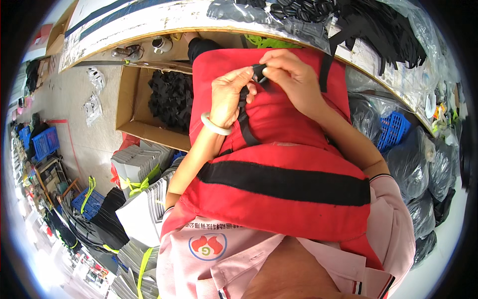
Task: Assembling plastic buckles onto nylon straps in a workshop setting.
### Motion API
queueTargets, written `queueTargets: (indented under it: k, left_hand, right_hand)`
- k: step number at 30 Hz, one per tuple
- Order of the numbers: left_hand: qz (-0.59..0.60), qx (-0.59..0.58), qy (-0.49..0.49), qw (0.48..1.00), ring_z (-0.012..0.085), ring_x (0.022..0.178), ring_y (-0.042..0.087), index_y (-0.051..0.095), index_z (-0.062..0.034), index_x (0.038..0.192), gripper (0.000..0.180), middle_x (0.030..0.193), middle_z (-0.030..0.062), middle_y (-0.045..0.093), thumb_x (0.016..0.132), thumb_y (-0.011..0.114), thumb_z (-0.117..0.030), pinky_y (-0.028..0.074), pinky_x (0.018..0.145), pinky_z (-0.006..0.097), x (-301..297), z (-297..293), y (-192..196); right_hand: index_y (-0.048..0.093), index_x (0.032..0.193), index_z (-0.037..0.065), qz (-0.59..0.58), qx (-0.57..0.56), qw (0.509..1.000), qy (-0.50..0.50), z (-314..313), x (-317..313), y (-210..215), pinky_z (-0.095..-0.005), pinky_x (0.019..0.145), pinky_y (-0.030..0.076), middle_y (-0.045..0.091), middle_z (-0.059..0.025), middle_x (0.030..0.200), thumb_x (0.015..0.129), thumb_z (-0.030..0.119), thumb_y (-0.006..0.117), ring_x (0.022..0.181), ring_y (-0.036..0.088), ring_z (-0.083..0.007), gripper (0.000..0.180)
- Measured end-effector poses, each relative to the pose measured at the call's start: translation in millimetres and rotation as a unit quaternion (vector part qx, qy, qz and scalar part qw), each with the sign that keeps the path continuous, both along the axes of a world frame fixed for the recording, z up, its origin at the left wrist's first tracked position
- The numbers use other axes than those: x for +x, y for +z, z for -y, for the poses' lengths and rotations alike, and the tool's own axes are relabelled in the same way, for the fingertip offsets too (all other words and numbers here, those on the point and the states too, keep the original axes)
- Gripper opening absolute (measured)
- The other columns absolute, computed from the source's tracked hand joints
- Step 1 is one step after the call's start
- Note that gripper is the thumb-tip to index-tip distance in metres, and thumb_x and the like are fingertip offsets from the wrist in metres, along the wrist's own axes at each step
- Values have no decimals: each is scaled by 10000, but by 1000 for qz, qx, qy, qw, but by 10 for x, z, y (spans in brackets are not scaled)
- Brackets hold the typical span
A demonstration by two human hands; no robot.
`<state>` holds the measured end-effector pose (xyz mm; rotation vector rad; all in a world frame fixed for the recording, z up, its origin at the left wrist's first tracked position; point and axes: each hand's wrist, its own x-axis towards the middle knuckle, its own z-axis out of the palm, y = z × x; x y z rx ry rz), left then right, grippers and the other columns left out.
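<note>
Above the red apron (pixel 279 114) on my lap, both my hands work on one narrow black strap (pixel 246 130). My left hand (pixel 228 94), with a pale bangle at its wrist, pinches the strap near its upper end. A small dark piece (pixel 258 73), too small to make out exactly, sits between my two hands. My right hand (pixel 293 74) grips that piece with thumb and fingertips. From under my left hand the strap's tail hangs down onto the apron.
A cardboard box (pixel 130 99) full of black pieces stands left. Ahead, a worktable (pixel 164 22) carries black straps (pixel 383 35) and plastic bags, one strap hanging over its edge. Stacked grey sheets (pixel 142 162) lie lower left; black bags (pixel 411 164) and a blue basket (pixel 393 130) stand right.
</note>
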<state>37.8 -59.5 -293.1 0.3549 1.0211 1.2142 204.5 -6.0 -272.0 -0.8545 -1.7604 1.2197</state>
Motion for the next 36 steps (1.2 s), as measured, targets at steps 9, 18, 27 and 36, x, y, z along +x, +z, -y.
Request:
queueTargets:
  k: [9, 18, 27, 36]
  left_hand:
    - [-161, 67, 55, 983, 117, 588, 608, 674, 46, 1037, 176, 842, 103, 680, 908, 632, -65, 457, 443, 199, 94, 23, 113]
    - [-181, 165, 25, 969, 83, 596, 560, 693, 22, 1028, 200, 954, 51, 592, 834, 660, 58, 451, 501, 187, 21, 64, 54]
    - [-230, 218, -52, 947, 75, 620, 563, 707, 20, 985, 173, 985, 55, 563, 838, 639, 80, 461, 522, 183, -19, 195, 141]
    - [-248, 207, -69, 944, 76, 607, 560, 708, 24, 964, 150, 975, 58, 569, 853, 620, 75, 448, 522, 186, -87, 282, 194]
  right_hand:
    - [583, 826, 19, 45, -327, 943, 45, 2, 109, 145, -195, 425, 429, 600, -28, 648, 902, 214, 651, 483, 548, -60, 220]
    - [610, 974, 7, -130, -331, 934, -38, 45, -42, 67, -199, 461, 458, 595, -30, 720, 934, 195, 608, 555, 578, -75, 192]
    - [655, 960, 19, 31, -281, 956, 80, -146, 154, 21, -191, 629, 455, 608, -9, 793, 925, 187, 626, 674, 554, -64, 174]
    - [555, 914, 30, -74, -290, 952, 60, -50, 49, -80, -198, 683, 482, 632, -19, 836, 878, 71, 659, 768, 593, -55, 118]
